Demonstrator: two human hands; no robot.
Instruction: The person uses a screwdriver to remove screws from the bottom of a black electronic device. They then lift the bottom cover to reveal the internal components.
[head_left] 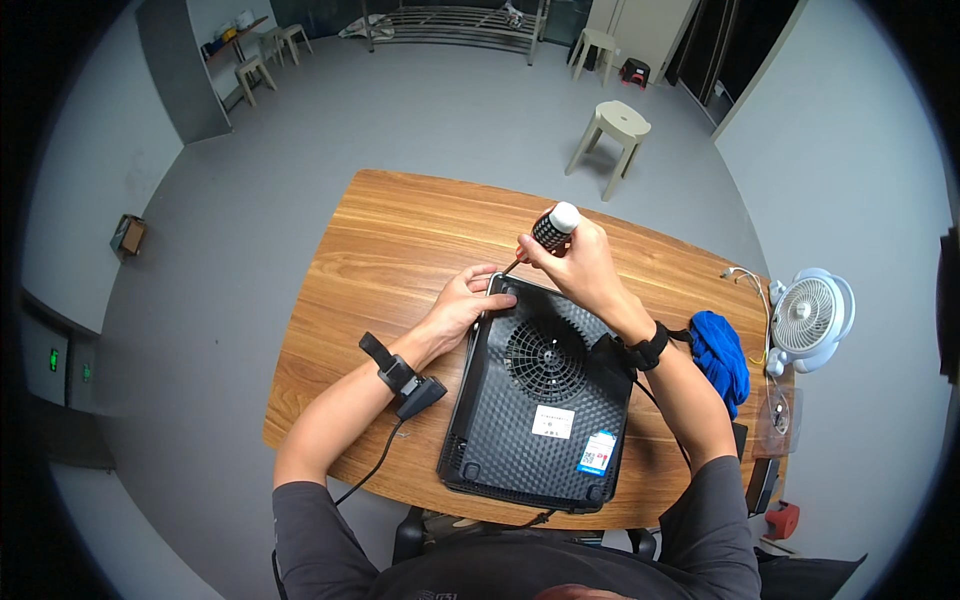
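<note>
A flat black appliance (pixel 520 440), looking like an induction cooker, lies bottom up on the wooden table. Its underside has a round fan grille (pixel 549 358), two stickers and small feet at the corners. My right hand (pixel 580 260) is closed around a screwdriver (pixel 551 232) with a black-and-white handle. The screwdriver's shaft slants down to the appliance's far left corner; its tip is too small to make out clearly. My left hand (pixel 466 303) rests at that same corner, thumb on the underside and fingers along the edge, holding the appliance.
The table (pixel 340 270) has rounded corners. Along its right side are a blue cloth (pixel 719 362), a white fan (pixel 806 311) with a cable and a clear plastic box (pixel 778 420). A strapped device with a cord (pixel 410 385) is on my left wrist. A stool (pixel 618 125) stands beyond the table.
</note>
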